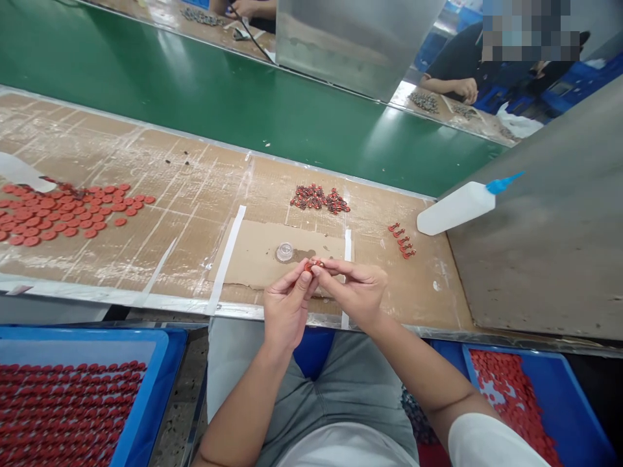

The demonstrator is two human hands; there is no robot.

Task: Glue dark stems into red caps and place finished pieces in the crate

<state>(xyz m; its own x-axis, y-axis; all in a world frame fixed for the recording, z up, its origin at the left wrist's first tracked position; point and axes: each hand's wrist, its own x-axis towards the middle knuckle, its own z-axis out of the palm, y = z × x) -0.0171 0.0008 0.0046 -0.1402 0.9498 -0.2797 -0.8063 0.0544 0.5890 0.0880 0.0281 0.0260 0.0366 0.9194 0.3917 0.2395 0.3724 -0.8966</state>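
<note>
My left hand (pixel 287 308) and my right hand (pixel 354 293) meet above the near edge of a cardboard sheet (pixel 253 256). Their fingertips pinch a small red part (pixel 308 266), which is mostly hidden by my fingers. A small clear plastic cup (pixel 285 251) stands on the cardboard just beyond my hands. Farther back lies a heap of small red-and-dark parts (pixel 319 199). To the right, several similar red parts form a short row (pixel 402 240). A large spread of flat red discs (pixel 63 211) covers the bench at the left.
A white squeeze bottle with a blue nozzle (pixel 460 207) lies at the right against a grey metal panel (pixel 535 220). Blue trays of red discs (pixel 73 408) (pixel 516 402) sit below the bench. Beyond a green belt (pixel 243 110), a co-worker's hands (pixel 464 89) work.
</note>
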